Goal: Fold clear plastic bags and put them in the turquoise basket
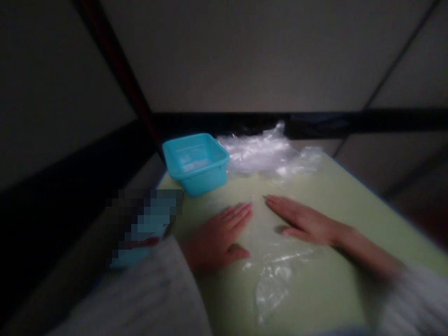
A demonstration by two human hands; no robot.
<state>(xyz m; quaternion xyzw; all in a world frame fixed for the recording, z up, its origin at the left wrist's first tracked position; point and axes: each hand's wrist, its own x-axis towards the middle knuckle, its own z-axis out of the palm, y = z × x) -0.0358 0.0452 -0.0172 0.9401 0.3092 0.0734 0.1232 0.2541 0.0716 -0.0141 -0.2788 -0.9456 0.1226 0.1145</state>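
A clear plastic bag or sheet (266, 238) lies on the yellow-green tabletop (315, 298), its near end crumpled and shiny. My left hand (220, 238) rests flat at its left side, fingers stretched and thumb apart, holding nothing. Over its right side lies my right hand (304, 221), also flat with the fingers stretched out and the thumb apart. The plastic passes between and partly under the hands; its exact outline is hard to make out.
A turquoise basket (206, 179) with something pale inside stands at the back left. Beside it is a heap of clear plastic (269, 154) along the far edge. A pixelated patch (150, 224) covers something at the left edge. Pale panels rise behind the table.
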